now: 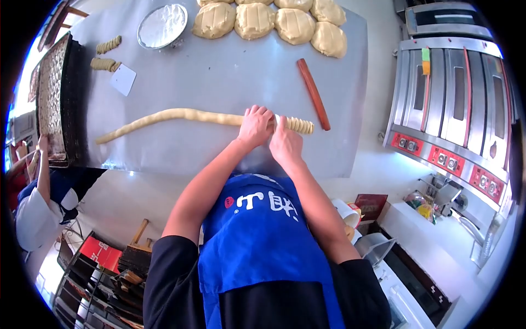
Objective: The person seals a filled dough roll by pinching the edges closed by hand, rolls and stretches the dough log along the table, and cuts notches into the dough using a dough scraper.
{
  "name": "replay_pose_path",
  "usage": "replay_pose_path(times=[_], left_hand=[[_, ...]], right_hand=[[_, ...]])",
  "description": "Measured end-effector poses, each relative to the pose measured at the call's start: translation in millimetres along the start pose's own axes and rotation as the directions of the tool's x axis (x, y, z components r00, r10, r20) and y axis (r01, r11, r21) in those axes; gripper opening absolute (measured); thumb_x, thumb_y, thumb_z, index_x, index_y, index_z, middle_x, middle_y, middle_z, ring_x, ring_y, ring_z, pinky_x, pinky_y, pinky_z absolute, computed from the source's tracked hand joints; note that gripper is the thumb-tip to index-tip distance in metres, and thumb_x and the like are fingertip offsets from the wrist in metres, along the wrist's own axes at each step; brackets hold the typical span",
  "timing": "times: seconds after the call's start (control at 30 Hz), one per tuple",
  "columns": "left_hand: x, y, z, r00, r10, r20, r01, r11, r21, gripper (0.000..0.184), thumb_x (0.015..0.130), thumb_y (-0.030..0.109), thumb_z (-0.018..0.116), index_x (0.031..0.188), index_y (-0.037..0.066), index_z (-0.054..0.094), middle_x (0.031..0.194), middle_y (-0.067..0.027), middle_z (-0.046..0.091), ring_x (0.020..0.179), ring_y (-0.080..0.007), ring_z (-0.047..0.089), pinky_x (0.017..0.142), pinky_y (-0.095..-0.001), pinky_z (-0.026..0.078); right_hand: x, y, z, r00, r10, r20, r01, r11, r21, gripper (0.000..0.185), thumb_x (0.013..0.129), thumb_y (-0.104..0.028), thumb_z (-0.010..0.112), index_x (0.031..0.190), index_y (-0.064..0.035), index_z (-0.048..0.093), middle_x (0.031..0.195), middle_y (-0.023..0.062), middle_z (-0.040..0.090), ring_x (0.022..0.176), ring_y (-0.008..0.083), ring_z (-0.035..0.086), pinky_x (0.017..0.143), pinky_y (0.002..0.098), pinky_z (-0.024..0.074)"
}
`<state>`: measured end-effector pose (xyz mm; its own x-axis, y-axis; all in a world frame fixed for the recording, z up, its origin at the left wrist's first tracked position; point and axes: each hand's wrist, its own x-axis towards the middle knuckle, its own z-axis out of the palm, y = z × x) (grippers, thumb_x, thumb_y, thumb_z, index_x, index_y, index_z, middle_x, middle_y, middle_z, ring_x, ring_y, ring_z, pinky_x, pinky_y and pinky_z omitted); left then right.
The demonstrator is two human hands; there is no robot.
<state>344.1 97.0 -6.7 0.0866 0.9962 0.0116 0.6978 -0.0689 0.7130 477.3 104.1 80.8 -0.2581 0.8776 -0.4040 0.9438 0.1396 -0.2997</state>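
A long rope of dough point(181, 114) lies across the metal worktable point(208, 82), curving down toward its left end. My left hand point(256, 126) is closed over the rope near its right end, fingers bent. Just beside it, my right hand point(286, 143) is closed on a thin pale blade point(276, 119), mostly hidden by the fingers, held against the dough. To the right of the blade, the end of the rope is cut into several thin slices point(300, 125), still lined up in a row.
Several large dough lumps point(255, 21) sit at the far edge. A floured round dish point(162, 26), two ridged dough pieces point(104, 64), a white card point(124, 80), a wooden rolling pin point(313, 94) and dark trays point(68, 104) share the table. Ovens point(449, 104) stand right; another person point(41, 214) left.
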Motion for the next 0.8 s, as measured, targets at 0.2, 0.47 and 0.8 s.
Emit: replay_pose_path(times=[0.2, 0.47, 0.8], left_hand=[[-3.1, -10.5, 2.3, 0.997, 0.003, -0.08, -0.012, 0.994, -0.11, 0.025, 0.083, 0.023, 0.078, 0.101, 0.008, 0.07, 0.102, -0.0105, 0.067, 0.104, -0.0355, 0.06, 0.094, -0.0475, 0.047], [-7.2, -13.3, -5.2, 1.0, -0.008, -0.023, 0.008, 1.0, -0.006, 0.022, 0.083, 0.021, 0.077, 0.101, 0.009, 0.07, 0.103, -0.01, 0.066, 0.107, -0.0346, 0.059, 0.094, -0.0473, 0.046], [-12.4, -17.4, -23.5, 1.0, -0.021, 0.002, 0.021, 1.0, -0.002, 0.024, 0.082, 0.02, 0.075, 0.103, 0.009, 0.07, 0.106, -0.0102, 0.069, 0.11, -0.0333, 0.061, 0.098, -0.0458, 0.046]], right_hand=[[6.6, 24.2, 34.5, 0.983, 0.004, -0.185, 0.021, 0.991, 0.132, 0.035, 0.104, -0.016, 0.061, 0.132, -0.0026, 0.045, 0.081, 0.0232, 0.075, 0.073, 0.0463, 0.074, 0.062, 0.0565, 0.0573], [3.1, -8.7, 11.3, 0.998, -0.043, -0.05, 0.043, 0.999, -0.002, 0.033, 0.1, -0.012, 0.061, 0.128, -0.0005, 0.046, 0.081, 0.0246, 0.075, 0.076, 0.0464, 0.075, 0.065, 0.0551, 0.0581], [-9.3, 6.4, 24.9, 0.955, -0.037, -0.294, 0.08, 0.987, 0.137, 0.029, 0.103, -0.016, 0.058, 0.126, -0.0023, 0.047, 0.083, 0.0243, 0.076, 0.076, 0.047, 0.075, 0.066, 0.0571, 0.0581]])
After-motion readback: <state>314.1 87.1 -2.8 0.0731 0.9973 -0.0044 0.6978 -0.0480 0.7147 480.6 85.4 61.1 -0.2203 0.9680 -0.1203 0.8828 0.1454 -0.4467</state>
